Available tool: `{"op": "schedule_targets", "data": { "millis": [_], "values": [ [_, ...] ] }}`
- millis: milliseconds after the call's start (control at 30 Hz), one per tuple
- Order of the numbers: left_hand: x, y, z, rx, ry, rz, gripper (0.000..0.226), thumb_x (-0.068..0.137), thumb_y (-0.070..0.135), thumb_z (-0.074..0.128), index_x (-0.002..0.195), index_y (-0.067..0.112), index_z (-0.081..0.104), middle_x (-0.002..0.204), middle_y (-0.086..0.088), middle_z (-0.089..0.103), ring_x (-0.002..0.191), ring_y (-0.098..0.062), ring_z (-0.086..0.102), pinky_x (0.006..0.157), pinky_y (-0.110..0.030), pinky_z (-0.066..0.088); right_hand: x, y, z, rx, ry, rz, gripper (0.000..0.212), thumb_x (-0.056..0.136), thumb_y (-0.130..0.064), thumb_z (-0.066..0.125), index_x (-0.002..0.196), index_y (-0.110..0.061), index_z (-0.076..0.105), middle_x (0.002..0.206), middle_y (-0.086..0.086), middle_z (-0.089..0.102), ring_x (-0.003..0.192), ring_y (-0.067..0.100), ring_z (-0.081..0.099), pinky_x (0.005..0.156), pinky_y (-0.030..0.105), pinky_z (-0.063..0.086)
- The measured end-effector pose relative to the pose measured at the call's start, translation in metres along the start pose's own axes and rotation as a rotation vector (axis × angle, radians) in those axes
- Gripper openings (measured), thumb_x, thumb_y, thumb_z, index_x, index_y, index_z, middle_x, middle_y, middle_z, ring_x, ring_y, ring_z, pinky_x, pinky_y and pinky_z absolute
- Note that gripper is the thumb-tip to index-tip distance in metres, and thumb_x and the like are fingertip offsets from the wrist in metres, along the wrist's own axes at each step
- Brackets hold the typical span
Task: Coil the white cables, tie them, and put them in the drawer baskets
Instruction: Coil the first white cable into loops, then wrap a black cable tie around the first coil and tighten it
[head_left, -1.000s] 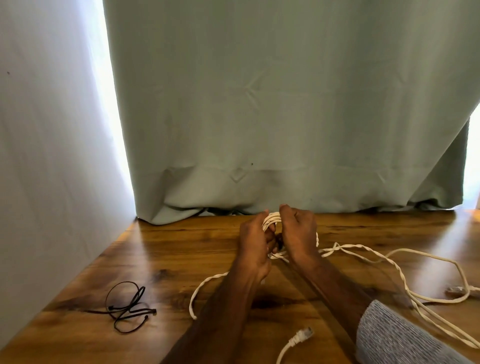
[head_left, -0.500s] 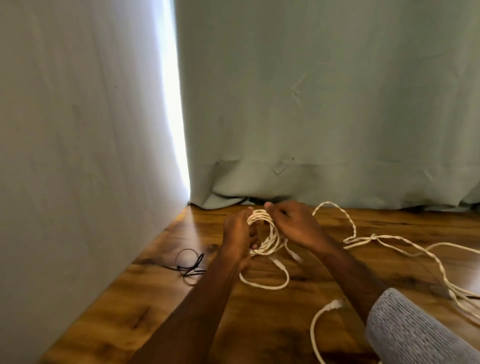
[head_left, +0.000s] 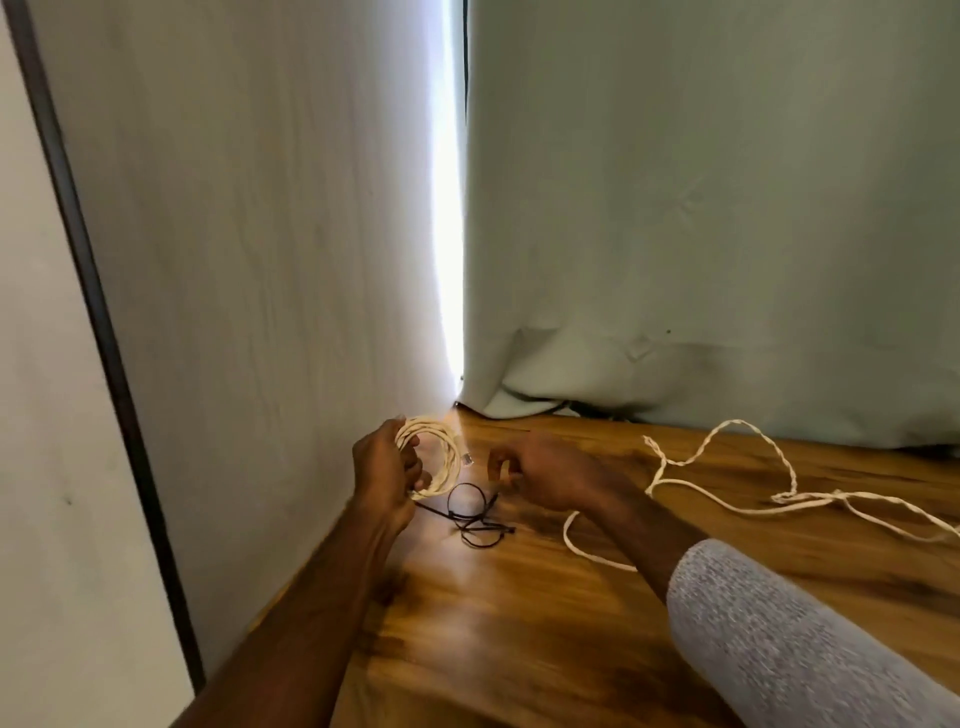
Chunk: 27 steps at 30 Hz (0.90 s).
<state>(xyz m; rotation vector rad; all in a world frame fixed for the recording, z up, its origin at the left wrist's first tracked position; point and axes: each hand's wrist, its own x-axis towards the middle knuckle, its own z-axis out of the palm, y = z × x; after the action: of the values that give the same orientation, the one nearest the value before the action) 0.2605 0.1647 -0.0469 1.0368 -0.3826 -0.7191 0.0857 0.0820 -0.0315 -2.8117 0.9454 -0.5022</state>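
Far to the left of the fingers, a pale wall panel with a dark frame strip runs down to the wooden surface, and a whitish curtain hangs beside it.

The left hand is raised above the surface near that curtain. Its fingers are clenched around a coiled white cable, the loops gathered into one round bundle that stands upright in the grip. A clear plug end sticks out just to the right of the coil, between the two hands.

Below and between the fingers of both hands, a small tangle of black ties lies on the surface.

The right hand hovers just right of the coil, apart from it, with thumb and forefinger curled into a ring near the black tangle; whether they pinch one of its strands cannot be told. A grey sleeve covers that forearm.

To the right of these fingers, a loose white cable sprawls across the surface in twisted loops, running off the right edge. Behind it, a grey-green curtain hangs down to the surface.
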Motion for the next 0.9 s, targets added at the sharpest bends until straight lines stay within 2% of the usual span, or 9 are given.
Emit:
{"op": "schedule_targets", "data": {
  "millis": [167, 300, 533, 700, 800, 900],
  "values": [
    [0.002, 0.001, -0.012, 0.004, 0.008, -0.001, 0.028, 0.096, 0.019, 0.053, 0.07, 0.007, 0.052, 0.041, 0.001, 0.029, 0.033, -0.014, 0.021, 0.041, -0.018, 0.022, 0.004, -0.01, 0.024, -0.222, -0.038, -0.05, 0.025, 0.091, -0.015, 0.065, 0.109, -0.032, 0.07, 0.108, -0.002, 0.066, 0.094, 0.019, 0.058, 0.068, 0.027, 0.036],
    [0.004, 0.004, -0.012, -0.004, -0.001, 0.019, 0.029, 0.096, 0.019, 0.053, 0.07, 0.007, 0.052, 0.037, 0.002, 0.032, 0.031, -0.013, 0.022, 0.041, -0.017, 0.023, 0.005, -0.009, 0.019, -0.215, -0.034, -0.058, 0.02, 0.09, -0.018, 0.065, 0.103, -0.03, 0.074, 0.106, 0.0, 0.069, 0.098, 0.022, 0.064, 0.069, 0.028, 0.044],
    [0.01, 0.009, -0.001, -0.01, -0.015, 0.039, 0.026, 0.097, 0.02, 0.054, 0.074, 0.007, 0.051, 0.036, 0.003, 0.035, 0.031, -0.012, 0.022, 0.04, -0.018, 0.023, 0.009, -0.003, -0.008, -0.264, 0.113, -0.082, 0.022, 0.089, -0.017, 0.067, 0.105, -0.029, 0.074, 0.103, -0.003, 0.073, 0.094, 0.02, 0.067, 0.069, 0.027, 0.049],
    [0.009, 0.008, 0.013, -0.007, -0.017, 0.053, 0.022, 0.096, 0.02, 0.054, 0.079, 0.006, 0.052, 0.038, 0.002, 0.032, 0.033, -0.013, 0.023, 0.041, -0.018, 0.023, 0.005, 0.008, -0.015, -0.202, 0.191, -0.023, 0.019, 0.09, -0.018, 0.068, 0.105, -0.029, 0.075, 0.104, -0.002, 0.073, 0.091, 0.017, 0.068, 0.077, 0.035, 0.059],
    [0.012, 0.007, 0.021, -0.041, -0.006, 0.042, 0.022, 0.097, 0.019, 0.054, 0.08, 0.006, 0.051, 0.037, 0.002, 0.032, 0.031, -0.012, 0.023, 0.039, -0.017, 0.024, -0.003, 0.028, -0.021, -0.118, 0.192, 0.052, 0.017, 0.09, -0.021, 0.072, 0.106, -0.025, 0.077, 0.105, -0.001, 0.074, 0.094, 0.016, 0.067, 0.083, 0.031, 0.057],
    [0.014, 0.0, 0.034, -0.079, 0.006, 0.029, 0.024, 0.097, 0.018, 0.055, 0.075, 0.007, 0.051, 0.044, -0.002, 0.039, 0.033, -0.014, 0.029, 0.037, -0.017, 0.026, -0.015, 0.055, -0.032, -0.021, 0.249, 0.138, 0.017, 0.089, -0.018, 0.073, 0.105, -0.021, 0.078, 0.107, -0.001, 0.073, 0.096, 0.015, 0.066, 0.083, 0.024, 0.051]
  ]
}}
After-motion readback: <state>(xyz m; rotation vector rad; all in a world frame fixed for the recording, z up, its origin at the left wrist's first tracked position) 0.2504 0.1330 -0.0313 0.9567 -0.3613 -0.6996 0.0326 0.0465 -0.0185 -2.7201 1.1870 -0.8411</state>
